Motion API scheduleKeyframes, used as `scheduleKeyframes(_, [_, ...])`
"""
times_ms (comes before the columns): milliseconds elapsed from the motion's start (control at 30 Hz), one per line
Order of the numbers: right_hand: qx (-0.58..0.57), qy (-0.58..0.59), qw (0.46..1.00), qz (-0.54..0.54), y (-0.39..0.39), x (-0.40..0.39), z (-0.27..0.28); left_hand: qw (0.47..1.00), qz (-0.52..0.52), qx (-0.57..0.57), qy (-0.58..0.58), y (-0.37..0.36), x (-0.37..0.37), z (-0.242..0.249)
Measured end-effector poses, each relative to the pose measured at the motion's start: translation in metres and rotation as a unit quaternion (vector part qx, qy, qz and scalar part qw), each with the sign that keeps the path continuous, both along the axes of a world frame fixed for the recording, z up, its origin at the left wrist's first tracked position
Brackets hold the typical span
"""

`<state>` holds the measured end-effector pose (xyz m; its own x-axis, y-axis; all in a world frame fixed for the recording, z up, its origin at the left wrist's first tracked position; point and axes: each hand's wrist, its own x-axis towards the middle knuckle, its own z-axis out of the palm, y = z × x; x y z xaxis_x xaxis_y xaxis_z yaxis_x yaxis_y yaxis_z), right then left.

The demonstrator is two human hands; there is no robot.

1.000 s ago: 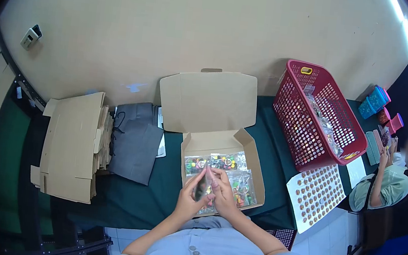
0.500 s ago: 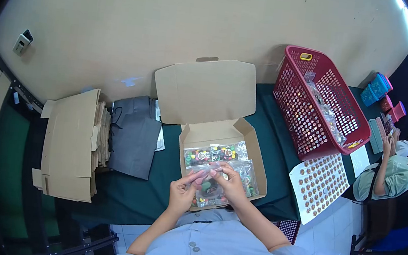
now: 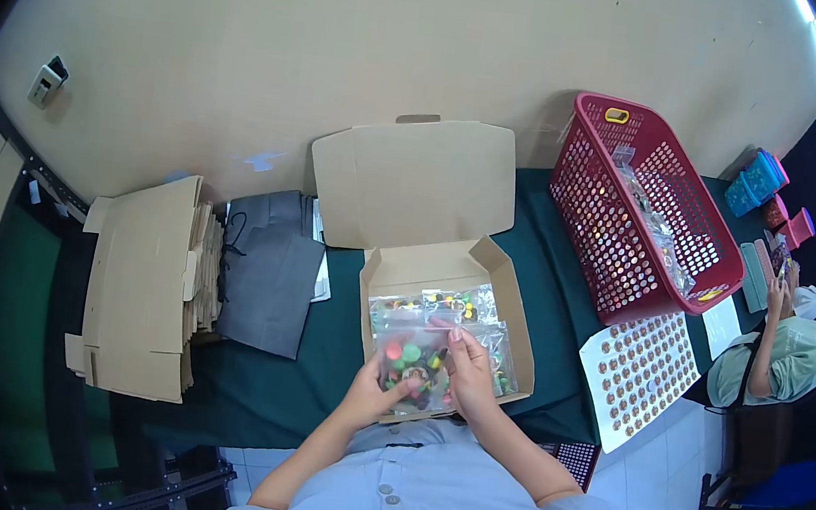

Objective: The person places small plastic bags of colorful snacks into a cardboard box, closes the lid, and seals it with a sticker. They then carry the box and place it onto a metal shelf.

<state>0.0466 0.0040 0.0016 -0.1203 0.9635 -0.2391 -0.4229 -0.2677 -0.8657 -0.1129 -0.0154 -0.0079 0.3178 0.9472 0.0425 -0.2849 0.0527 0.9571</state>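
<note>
An open cardboard box stands in front of me, its lid raised against the wall. Inside lie several clear bags of colourful pieces. Over the box I hold one clear plastic bag with red, green and dark pieces in it. My left hand is closed on the bag's lower left, thumb across its front. My right hand pinches its upper right edge.
Flattened cardboard boxes and dark bags are at the left. A red basket holding clear bags stands right, behind a sticker sheet. Another person sits at the far right, near small coloured baskets.
The held bag now hangs more upright, with its front visible. My left hand has moved lower on it, while my right hand has shifted slightly right to its upper edge.
</note>
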Motion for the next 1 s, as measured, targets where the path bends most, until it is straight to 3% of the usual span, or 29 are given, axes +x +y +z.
scheduleKeyframes(67, [0.091,-0.078,0.993,0.005,0.000,-0.007,0.002,0.993,0.030,-0.107,-0.033,0.000,0.004,-0.009])
scheduleKeyframes(100, [0.091,-0.078,0.993,0.007,-0.003,-0.009,-0.002,0.995,0.068,-0.074,-0.021,0.001,0.006,-0.013])
scheduleKeyframes(167, [0.100,-0.182,0.976,0.059,-0.012,-0.012,-0.013,0.995,0.061,-0.073,-0.022,0.003,0.000,-0.018])
scheduleKeyframes(200, [0.100,-0.183,0.976,0.060,-0.012,-0.011,-0.012,0.996,0.053,-0.071,-0.022,0.003,-0.002,-0.019])
scheduleKeyframes(267, [0.069,-0.073,0.987,0.126,-0.011,-0.010,-0.009,0.995,0.059,-0.071,-0.031,0.003,0.000,-0.021])
scheduleKeyframes(433, [0.021,-0.036,0.989,0.141,-0.004,-0.002,-0.019,0.992,0.066,-0.092,-0.055,0.002,0.003,-0.021])
scheduleKeyframes(533, [0.015,-0.068,0.991,0.114,-0.003,-0.001,-0.018,0.997,0.061,-0.044,-0.010,-0.003,0.012,-0.015])
scheduleKeyframes(633, [0.016,-0.100,0.991,0.084,-0.005,-0.002,-0.025,0.970,0.036,0.069,0.229,-0.008,0.016,-0.028])
scheduleKeyframes(667, [0.017,-0.108,0.992,0.066,-0.004,-0.002,-0.031,0.971,0.037,0.069,0.228,-0.005,0.015,-0.032])
scheduleKeyframes(733, [0.000,-0.097,0.994,0.045,-0.004,-0.002,-0.041,0.992,-0.046,-0.100,0.058,0.000,0.014,-0.039])
scheduleKeyframes(833, [-0.043,-0.088,0.995,0.018,-0.002,0.002,-0.056,0.991,-0.038,-0.130,-0.005,0.005,0.017,-0.049])
scheduleKeyframes(933, [-0.076,-0.090,0.993,0.004,0.000,0.007,-0.049,0.997,-0.028,-0.030,0.069,0.009,0.020,-0.059])
scheduleKeyframes(1000, [-0.086,-0.091,0.992,-0.005,0.006,0.016,-0.054,0.994,-0.053,-0.068,0.067,0.008,0.016,-0.058])
